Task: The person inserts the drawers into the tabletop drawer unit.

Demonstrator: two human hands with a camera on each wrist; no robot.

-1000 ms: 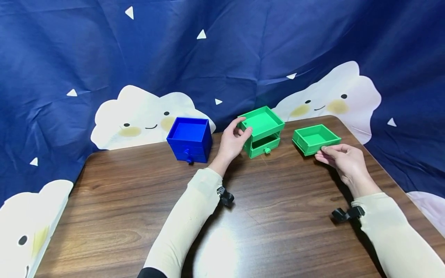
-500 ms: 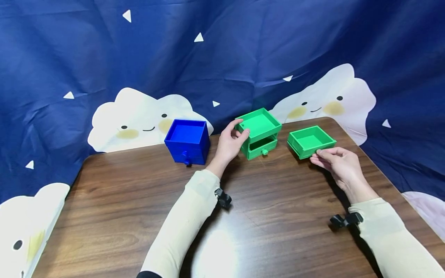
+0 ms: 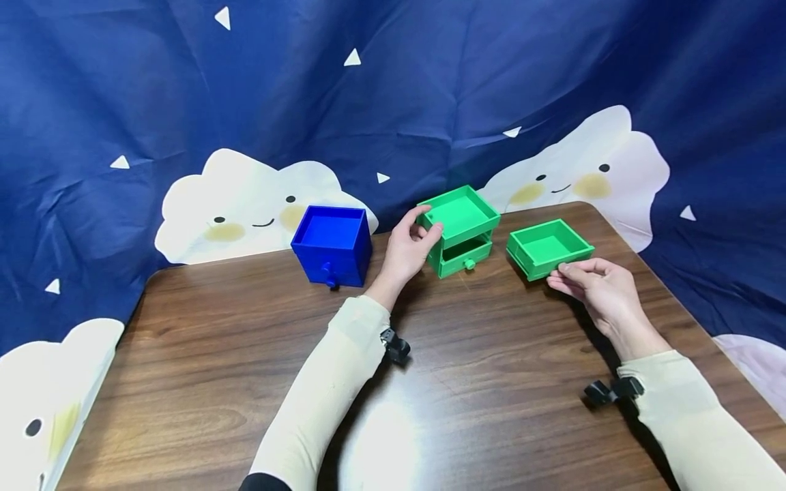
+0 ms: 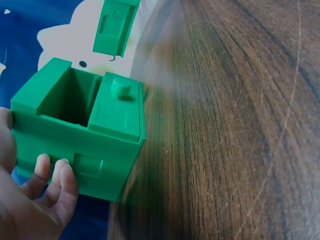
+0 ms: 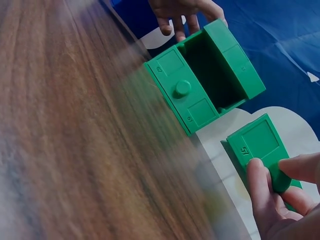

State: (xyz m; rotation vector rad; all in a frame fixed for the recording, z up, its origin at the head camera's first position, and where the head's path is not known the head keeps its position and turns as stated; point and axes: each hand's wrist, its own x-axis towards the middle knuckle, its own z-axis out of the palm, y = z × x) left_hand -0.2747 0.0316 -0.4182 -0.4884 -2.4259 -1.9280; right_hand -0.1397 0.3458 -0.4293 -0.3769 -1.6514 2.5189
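My left hand (image 3: 410,247) holds the left side of a small green drawer cabinet (image 3: 464,217), thumb and fingers at its upper tray. The cabinet has an open slot in its upper level, with a knobbed drawer (image 4: 116,107) sitting in the level below. To the right, my right hand (image 3: 604,290) pinches the round knob of a separate green drawer (image 5: 259,140) between thumb and fingers. That drawer is apart from the cabinet, hollow side up, its inside bare. Its front carries a small raised number. Whether its underside touches the table cannot be told.
A blue drawer cabinet (image 3: 331,247) with knobs stands left of my left hand. Everything rests on a brown wooden table (image 3: 215,354) with rounded far corners. Behind its far edge hangs a dark blue cloth (image 3: 417,88) with white clouds and triangles.
The loose drawer in my right hand has come slightly left, nearer the green cabinet. My left hand keeps its hold on the cabinet. The head view has shifted a little.
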